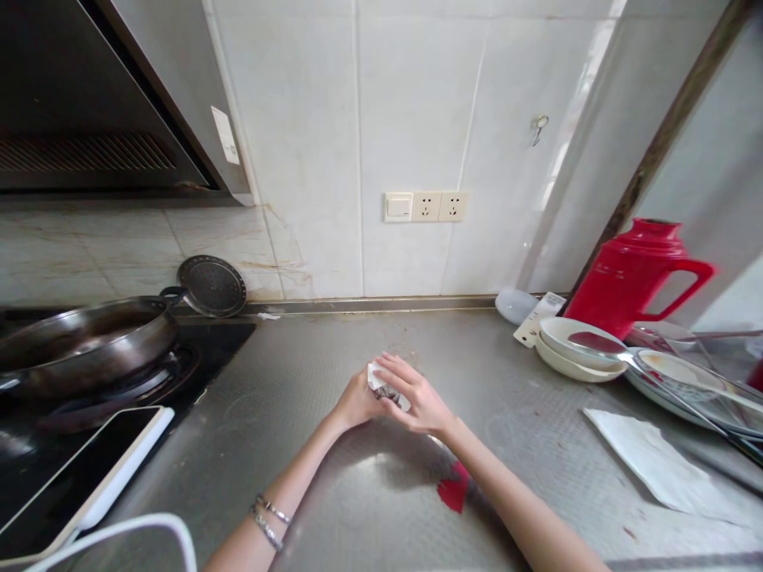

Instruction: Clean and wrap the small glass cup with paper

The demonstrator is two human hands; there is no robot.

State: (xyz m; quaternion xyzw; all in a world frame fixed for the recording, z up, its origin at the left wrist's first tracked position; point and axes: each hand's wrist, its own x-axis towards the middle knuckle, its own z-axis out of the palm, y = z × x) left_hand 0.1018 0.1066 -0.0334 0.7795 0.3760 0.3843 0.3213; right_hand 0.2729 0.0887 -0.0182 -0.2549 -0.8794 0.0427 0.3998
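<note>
Both hands meet over the middle of the metal counter [310,349]. My left hand [356,397] is wrapped round the left side of a small object, its fingers mostly hidden. My right hand [417,397] curls over the same object from the right, fingers bent against it. Between them shows a small white and dark patterned item [387,392], too covered to name. Two silver bracelets circle the left wrist. A red scrap [454,488] lies on the counter beside the right forearm.
At left, a steel pan [89,342] sits on the black stove, with a phone [77,477] at its front edge. At right stand a red thermos [632,278], stacked bowls [581,365] with a ladle, plates and a white paper [661,461]. A range hood [119,103] hangs upper left.
</note>
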